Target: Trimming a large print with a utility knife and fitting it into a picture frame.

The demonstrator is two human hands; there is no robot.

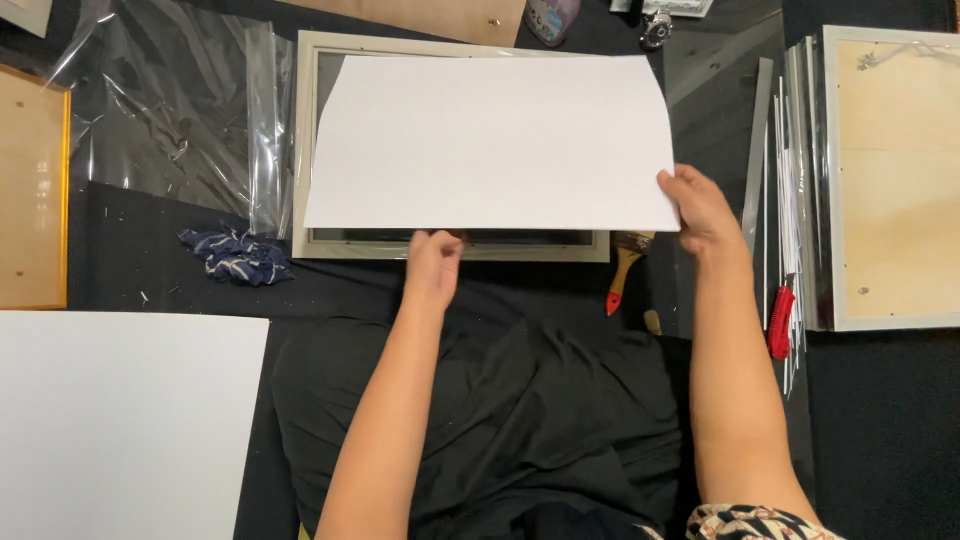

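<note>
The white sheet (490,140) hovers over the grey picture frame (303,150) on the dark worktop (150,270), pinched at its near edge by the left hand (433,265) and gripped at its corner by the right hand (705,210), not yet lying flat inside.

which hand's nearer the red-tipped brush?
Right. The right hand grips the white sheet just right of the brush; the left hand is farther left, at the sheet's bottom edge.

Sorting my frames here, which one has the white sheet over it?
The grey frame at centre, under the white sheet both hands hold; the side frames lie uncovered.
</note>
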